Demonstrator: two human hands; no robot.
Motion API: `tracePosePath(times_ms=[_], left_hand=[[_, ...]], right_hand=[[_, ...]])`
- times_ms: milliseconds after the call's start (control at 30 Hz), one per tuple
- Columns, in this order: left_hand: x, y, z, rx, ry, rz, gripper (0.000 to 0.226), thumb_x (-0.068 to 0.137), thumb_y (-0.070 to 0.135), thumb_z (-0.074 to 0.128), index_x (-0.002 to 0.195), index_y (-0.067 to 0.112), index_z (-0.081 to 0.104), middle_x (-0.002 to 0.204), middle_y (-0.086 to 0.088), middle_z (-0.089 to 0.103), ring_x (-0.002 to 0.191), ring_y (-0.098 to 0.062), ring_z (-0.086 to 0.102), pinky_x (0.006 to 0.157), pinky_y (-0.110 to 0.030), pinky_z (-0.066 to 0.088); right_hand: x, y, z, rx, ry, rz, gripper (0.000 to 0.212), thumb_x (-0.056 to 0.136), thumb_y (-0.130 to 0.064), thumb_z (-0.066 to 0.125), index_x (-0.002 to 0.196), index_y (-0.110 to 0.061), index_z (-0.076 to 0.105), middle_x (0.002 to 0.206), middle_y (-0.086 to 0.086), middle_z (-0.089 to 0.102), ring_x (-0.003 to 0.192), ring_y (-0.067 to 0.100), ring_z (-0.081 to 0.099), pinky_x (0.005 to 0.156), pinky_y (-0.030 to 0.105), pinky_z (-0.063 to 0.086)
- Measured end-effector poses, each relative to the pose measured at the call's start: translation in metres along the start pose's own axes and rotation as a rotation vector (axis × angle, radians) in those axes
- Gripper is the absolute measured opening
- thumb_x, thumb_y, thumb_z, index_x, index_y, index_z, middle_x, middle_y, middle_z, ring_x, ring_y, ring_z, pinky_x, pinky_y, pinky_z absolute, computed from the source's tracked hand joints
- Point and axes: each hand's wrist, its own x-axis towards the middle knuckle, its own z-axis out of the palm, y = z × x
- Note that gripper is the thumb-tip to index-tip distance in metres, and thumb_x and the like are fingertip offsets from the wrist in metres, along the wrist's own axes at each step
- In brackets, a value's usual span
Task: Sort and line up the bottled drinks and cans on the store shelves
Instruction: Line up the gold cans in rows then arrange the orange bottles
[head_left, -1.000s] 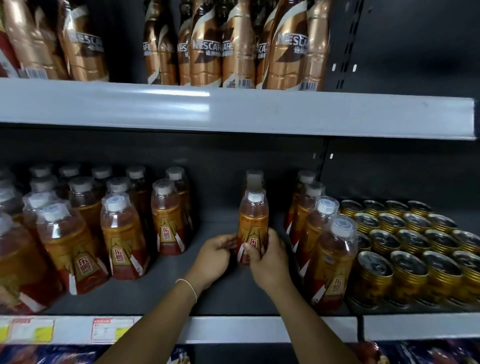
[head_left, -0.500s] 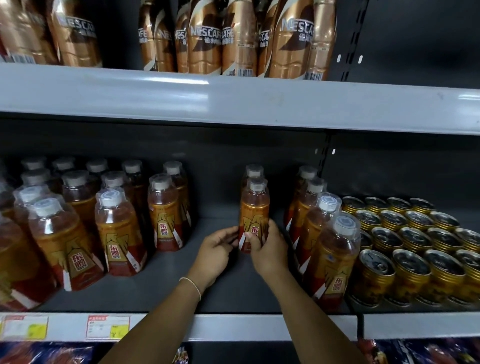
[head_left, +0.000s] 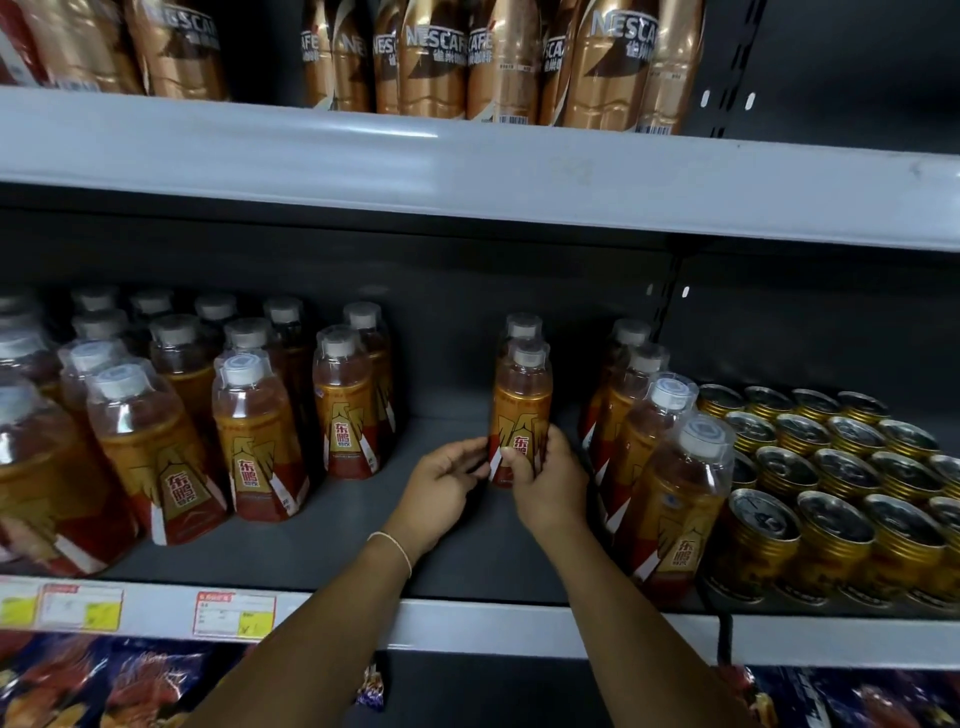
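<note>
Under Nescafé bottles (head_left: 608, 67), right hand (head_left: 545, 483) grips 东鹏 bottle (head_left: 522, 410)

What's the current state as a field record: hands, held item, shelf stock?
left hand: fingertips against front bottle's left side; grip unclear
right hand: grips front bottle low, thumb across label
front bottle: upright, in the gap mid-shelf
rear bottle: directly behind it, mostly hidden
left bottle group: several rows, same drink
right bottle row: single file, front to back
gold cans: packed block, far right
coffee bottles: on the shelf above
</note>
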Motion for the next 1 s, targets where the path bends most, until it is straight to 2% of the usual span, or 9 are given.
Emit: tracePosePath(times_ms=[100, 167, 300, 433, 533, 633, 700, 833, 1000], left_hand=[[-0.005, 0.01, -0.001, 0.128, -0.032, 0.024, 0.047, 0.088, -0.025, 0.04, 0.116, 0.005, 0.062, 0.116, -0.006, 0.066, 0.108, -0.011, 0.064, 0.091, -0.02, 0.052], [-0.01, 0.021, -0.007, 0.266, 0.005, 0.092, 0.045, 0.091, -0.023, 0.038, 0.128, -0.003, 0.055, 0.12, -0.01, 0.062, 0.113, -0.018, 0.06, 0.097, -0.019, 0.048], [-0.03, 0.05, -0.042, 0.45, 0.185, 0.265, 0.042, 0.091, -0.018, 0.039, 0.121, 0.0, 0.061, 0.114, -0.004, 0.064, 0.107, -0.009, 0.061, 0.093, -0.005, 0.041], [-0.053, 0.075, -0.081, 0.499, 0.367, 0.356, 0.044, 0.086, -0.019, 0.041, 0.109, 0.011, 0.065, 0.101, 0.0, 0.067, 0.094, -0.005, 0.063, 0.087, -0.007, 0.046], [-0.068, 0.088, -0.1, 0.481, 0.393, 0.357, 0.047, 0.087, -0.019, 0.041, 0.104, 0.018, 0.063, 0.097, 0.003, 0.068, 0.092, -0.003, 0.064, 0.088, -0.013, 0.049], [-0.081, 0.092, -0.116, 0.51, 0.387, 0.345, 0.046, 0.087, -0.019, 0.042, 0.107, 0.017, 0.063, 0.099, 0.008, 0.067, 0.091, 0.005, 0.063, 0.09, -0.012, 0.048], [-0.085, 0.093, -0.122, 0.587, 0.378, 0.331, 0.044, 0.086, -0.018, 0.044, 0.114, 0.009, 0.065, 0.102, 0.006, 0.067, 0.094, 0.006, 0.061, 0.09, -0.006, 0.045], [-0.094, 0.092, -0.131, 0.723, 0.334, 0.317, 0.045, 0.087, -0.013, 0.046, 0.125, 0.005, 0.062, 0.116, 0.0, 0.065, 0.108, -0.006, 0.06, 0.089, 0.002, 0.036], [-0.098, 0.085, -0.134, 0.776, 0.298, 0.27, 0.044, 0.091, -0.004, 0.049, 0.133, 0.006, 0.056, 0.127, -0.007, 0.063, 0.119, -0.013, 0.058, 0.097, -0.009, 0.038]], right_hand=[[-0.002, -0.005, -0.001, -0.011, 0.033, 0.015, 0.057, 0.092, -0.026, 0.069, 0.141, -0.01, 0.044, 0.134, 0.01, 0.058, 0.123, 0.026, 0.057, 0.104, 0.041, 0.048], [-0.009, -0.012, -0.001, -0.081, 0.163, -0.027, 0.051, 0.086, -0.023, 0.076, 0.126, -0.009, 0.048, 0.129, 0.012, 0.052, 0.121, 0.029, 0.053, 0.102, 0.045, 0.047], [-0.035, -0.035, 0.014, -0.079, 0.379, -0.361, 0.036, 0.075, -0.009, 0.078, 0.096, -0.014, 0.05, 0.107, 0.012, 0.052, 0.104, 0.03, 0.052, 0.09, 0.046, 0.049], [-0.046, -0.057, 0.048, -0.047, 0.223, -0.581, 0.031, 0.076, -0.007, 0.079, 0.101, -0.005, 0.062, 0.1, 0.009, 0.059, 0.096, 0.022, 0.056, 0.085, 0.038, 0.049], [-0.041, -0.075, 0.078, -0.086, -0.069, -0.462, 0.054, 0.081, -0.022, 0.078, 0.128, -0.005, 0.056, 0.123, 0.011, 0.059, 0.119, 0.029, 0.054, 0.1, 0.036, 0.043], [-0.029, -0.089, 0.104, -0.167, -0.287, -0.348, 0.084, 0.084, -0.038, 0.075, 0.151, -0.009, 0.032, 0.145, 0.014, 0.044, 0.136, 0.03, 0.04, 0.111, 0.035, 0.034], [-0.021, -0.096, 0.117, -0.186, -0.332, -0.309, 0.09, 0.084, -0.04, 0.075, 0.153, -0.011, 0.026, 0.146, 0.015, 0.041, 0.136, 0.031, 0.039, 0.111, 0.036, 0.033], [-0.011, -0.101, 0.128, -0.156, -0.334, -0.285, 0.074, 0.087, -0.031, 0.073, 0.147, -0.01, 0.035, 0.137, 0.015, 0.051, 0.126, 0.031, 0.05, 0.106, 0.04, 0.043], [-0.01, -0.09, 0.122, -0.112, -0.3, -0.283, 0.065, 0.084, -0.026, 0.076, 0.138, -0.012, 0.043, 0.127, 0.011, 0.06, 0.117, 0.028, 0.058, 0.101, 0.043, 0.048]])
